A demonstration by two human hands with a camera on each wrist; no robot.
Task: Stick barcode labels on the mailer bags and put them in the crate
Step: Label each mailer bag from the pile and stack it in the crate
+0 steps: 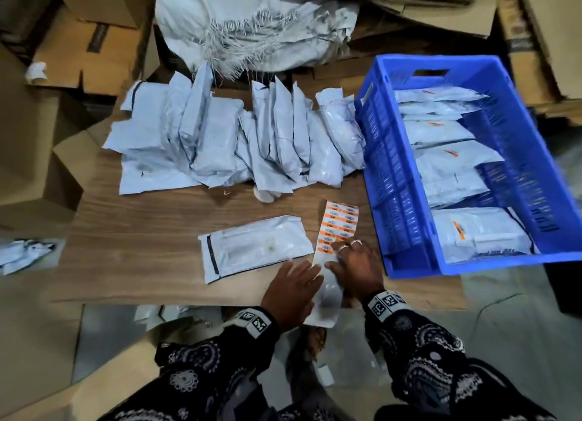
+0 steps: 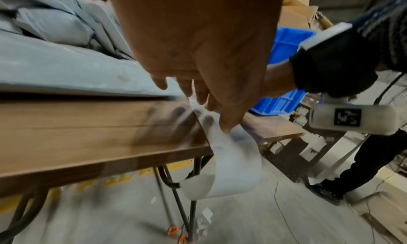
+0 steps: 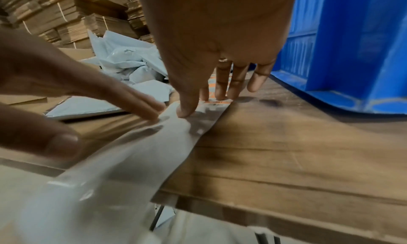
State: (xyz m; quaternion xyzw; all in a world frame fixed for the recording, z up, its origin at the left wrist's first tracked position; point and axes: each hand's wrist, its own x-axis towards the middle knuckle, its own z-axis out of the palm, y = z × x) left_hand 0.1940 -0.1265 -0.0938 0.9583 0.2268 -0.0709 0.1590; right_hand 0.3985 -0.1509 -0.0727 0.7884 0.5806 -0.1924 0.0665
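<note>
Both grips spread flat: left hand (image 1: 291, 290) and right hand (image 1: 357, 271) pressing label strip (image 1: 338, 231) at surface's near edge; thin, limp, slippery backing. Beyond, unlabelled mailer bag (image 1: 255, 247), light, soft; far-right, blue crate (image 1: 393, 169).

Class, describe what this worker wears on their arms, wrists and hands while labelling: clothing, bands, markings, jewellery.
Both arms are in dark sleeves with a pale paisley print. Each wrist carries a white band bearing black square coded markers; from the left wrist view it is a white housing on a black strap. The right hand wears two silver-coloured rings. The left hand shows no rings.
</note>
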